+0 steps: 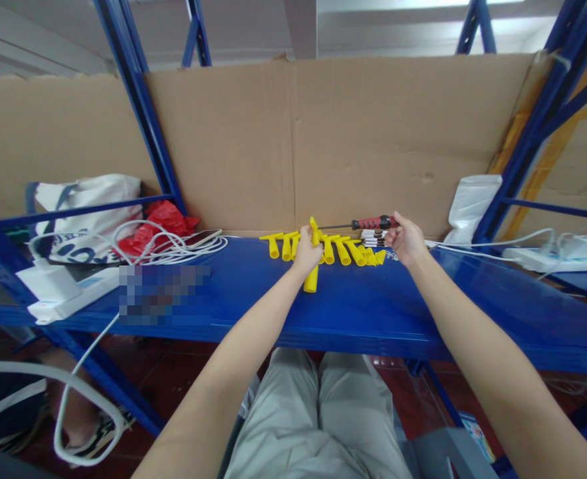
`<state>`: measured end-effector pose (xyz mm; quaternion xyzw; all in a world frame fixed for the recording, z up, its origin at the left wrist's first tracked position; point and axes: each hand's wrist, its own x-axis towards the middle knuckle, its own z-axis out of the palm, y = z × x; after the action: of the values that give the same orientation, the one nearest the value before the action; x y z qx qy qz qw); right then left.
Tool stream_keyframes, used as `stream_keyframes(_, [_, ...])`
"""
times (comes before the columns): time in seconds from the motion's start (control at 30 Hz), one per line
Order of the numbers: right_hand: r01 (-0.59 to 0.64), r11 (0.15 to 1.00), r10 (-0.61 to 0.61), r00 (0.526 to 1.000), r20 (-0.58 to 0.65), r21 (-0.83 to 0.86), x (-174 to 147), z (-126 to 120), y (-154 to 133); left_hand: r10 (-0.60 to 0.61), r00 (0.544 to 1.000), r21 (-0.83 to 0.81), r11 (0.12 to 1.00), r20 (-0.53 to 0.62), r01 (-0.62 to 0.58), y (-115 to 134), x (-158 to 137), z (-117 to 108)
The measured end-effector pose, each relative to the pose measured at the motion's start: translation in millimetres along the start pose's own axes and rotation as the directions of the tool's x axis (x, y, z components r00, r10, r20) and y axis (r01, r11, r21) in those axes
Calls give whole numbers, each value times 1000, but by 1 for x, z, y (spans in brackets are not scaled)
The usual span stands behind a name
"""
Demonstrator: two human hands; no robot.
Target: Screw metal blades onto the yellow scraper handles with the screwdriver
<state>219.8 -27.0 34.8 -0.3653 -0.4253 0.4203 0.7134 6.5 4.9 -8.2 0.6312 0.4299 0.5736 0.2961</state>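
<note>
The left hand [308, 251] is clamping its fingers around 1 yellow T-shaped part [311, 280]. The right hand [407, 241] is gripping a red-and-black screwdriver [371, 223] — fingers closed on its handle.

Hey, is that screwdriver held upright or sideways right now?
Sideways: the screwdriver runs nearly level across the view, from the right grip toward the yellow piece in the left grip.

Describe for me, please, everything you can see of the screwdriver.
The screwdriver has a red-and-black handle and a thin, dark shaft that looks metal. The right hand holds the handle's end over the shelf; the shaft points left, roughly level, toward the yellow piece in the left hand. Its tip is unclear.
</note>
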Motion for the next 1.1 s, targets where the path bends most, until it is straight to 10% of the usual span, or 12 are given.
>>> stream_keyframes(0.53, [-63,934,70,998,7,-352,-7,4,4,54,998,2,999,-24,-54,-10,8,-1])
stream_keyframes(0.9, [-67,518,353,925,141,-853,-14,-4,1,65,998,-22,998,-14,-65,-14,11,1])
stream_keyframes(1.1, [8,429,443,870,218,-903,-12,-12,5,-57,998,53,997,-12,57,-9,7,1])
